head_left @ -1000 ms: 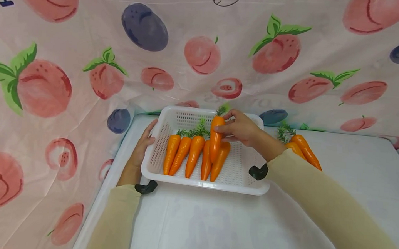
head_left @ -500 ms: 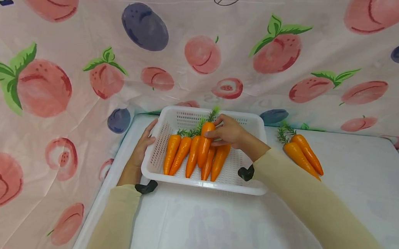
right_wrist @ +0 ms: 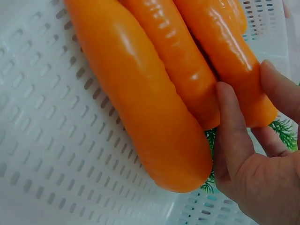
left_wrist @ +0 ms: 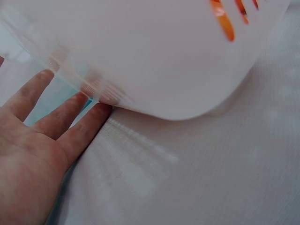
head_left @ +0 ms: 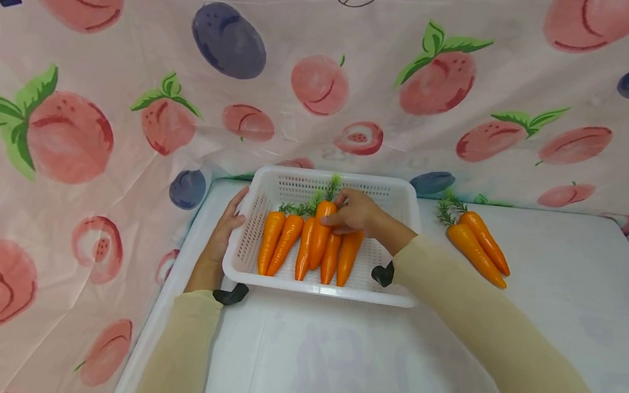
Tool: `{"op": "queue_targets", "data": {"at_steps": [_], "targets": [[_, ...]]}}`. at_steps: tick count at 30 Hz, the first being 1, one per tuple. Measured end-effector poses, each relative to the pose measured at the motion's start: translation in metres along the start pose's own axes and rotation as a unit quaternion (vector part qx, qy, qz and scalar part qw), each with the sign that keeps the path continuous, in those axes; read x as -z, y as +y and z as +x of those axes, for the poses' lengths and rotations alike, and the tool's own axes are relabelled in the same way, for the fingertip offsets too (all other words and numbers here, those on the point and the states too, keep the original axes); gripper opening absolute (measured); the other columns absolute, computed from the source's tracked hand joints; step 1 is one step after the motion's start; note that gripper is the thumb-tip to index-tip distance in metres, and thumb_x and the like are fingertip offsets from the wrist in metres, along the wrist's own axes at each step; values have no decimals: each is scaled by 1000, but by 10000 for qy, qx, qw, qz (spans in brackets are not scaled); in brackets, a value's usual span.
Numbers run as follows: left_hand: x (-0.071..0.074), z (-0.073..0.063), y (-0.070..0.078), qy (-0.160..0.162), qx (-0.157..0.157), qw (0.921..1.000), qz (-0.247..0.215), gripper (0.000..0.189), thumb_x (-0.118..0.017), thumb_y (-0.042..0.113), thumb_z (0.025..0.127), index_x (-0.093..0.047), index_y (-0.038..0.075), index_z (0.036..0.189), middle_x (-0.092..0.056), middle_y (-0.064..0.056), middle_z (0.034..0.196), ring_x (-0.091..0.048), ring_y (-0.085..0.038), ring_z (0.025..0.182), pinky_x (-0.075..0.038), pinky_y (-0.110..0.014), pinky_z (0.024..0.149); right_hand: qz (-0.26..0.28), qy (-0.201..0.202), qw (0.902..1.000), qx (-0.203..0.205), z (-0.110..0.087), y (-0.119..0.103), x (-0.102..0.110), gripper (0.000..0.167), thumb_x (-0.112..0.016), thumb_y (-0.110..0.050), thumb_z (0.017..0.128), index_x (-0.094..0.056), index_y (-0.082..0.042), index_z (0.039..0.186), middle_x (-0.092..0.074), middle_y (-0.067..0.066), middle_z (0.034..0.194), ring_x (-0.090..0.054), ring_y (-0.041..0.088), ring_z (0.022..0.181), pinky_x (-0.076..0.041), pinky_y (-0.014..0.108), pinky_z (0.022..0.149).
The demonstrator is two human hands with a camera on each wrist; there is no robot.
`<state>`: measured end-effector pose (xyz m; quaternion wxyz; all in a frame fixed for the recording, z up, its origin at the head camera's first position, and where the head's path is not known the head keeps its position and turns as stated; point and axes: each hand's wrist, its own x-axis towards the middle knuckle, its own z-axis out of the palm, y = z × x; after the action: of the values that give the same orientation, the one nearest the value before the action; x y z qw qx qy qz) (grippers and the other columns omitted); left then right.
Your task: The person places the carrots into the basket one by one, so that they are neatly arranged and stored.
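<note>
In the head view, a white plastic basket (head_left: 323, 289) holds several orange carrots with green tops, lying side by side. My right hand (head_left: 358, 213) is inside it, pinching one carrot (head_left: 319, 239) near its top end. That carrot lies over the row, between a carrot (head_left: 304, 250) on its left and others on its right. The right wrist view shows thumb and fingers around the upper end of the held carrot (right_wrist: 234, 51), with a nearer carrot (right_wrist: 154, 108) beside them. My left hand (head_left: 224, 233) rests at the basket's left side, its straight fingers (left_wrist: 77, 129) touching the outer wall.
Two more carrots (head_left: 475, 253) lie on the white table (head_left: 558, 311), right of the basket. Behind and to the left hangs a pink fruit-print cloth (head_left: 283, 24), close to the basket's back edge. Dark straps (head_left: 231, 294) sit on both wrists.
My right hand has moved left and slightly toward me with the carrot, lowering it among the row. Neighbouring carrots have shifted slightly. The left hand and the basket have stayed in place.
</note>
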<state>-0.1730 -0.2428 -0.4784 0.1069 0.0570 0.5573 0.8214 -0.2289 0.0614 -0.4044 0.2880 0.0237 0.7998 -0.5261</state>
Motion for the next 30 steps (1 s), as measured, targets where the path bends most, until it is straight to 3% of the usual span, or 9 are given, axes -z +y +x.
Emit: {"op": "queue_targets", "data": {"at_steps": [13,23,30], "targets": [[-1,0,1,-37,-97,9998,198,72,-40,17,94,-24,34,162,-30,-9,167,-42,-31,142,-53,-37,105,-954,-156,9953,-38,-5,2,7,44,-85,-14,82,-51,-4,107,-56,13,108,-66,24,90,-63,34,81],[-2,1,1,-131,-172,9996,168,73,-38,15,94,-22,30,163,-28,-11,167,-40,-30,142,-51,-36,108,-928,-237,9952,-212,-2,14,15,41,-83,-15,85,-54,-3,111,-54,10,99,-63,16,75,-61,26,73],[-2,0,1,-162,-202,9995,197,71,-39,17,95,-23,32,163,-27,-11,168,-40,-29,142,-51,-35,108,-1043,-270,9936,-329,-3,15,18,45,-81,-15,87,-64,0,125,-63,16,120,-67,18,88,-62,26,79]]}}
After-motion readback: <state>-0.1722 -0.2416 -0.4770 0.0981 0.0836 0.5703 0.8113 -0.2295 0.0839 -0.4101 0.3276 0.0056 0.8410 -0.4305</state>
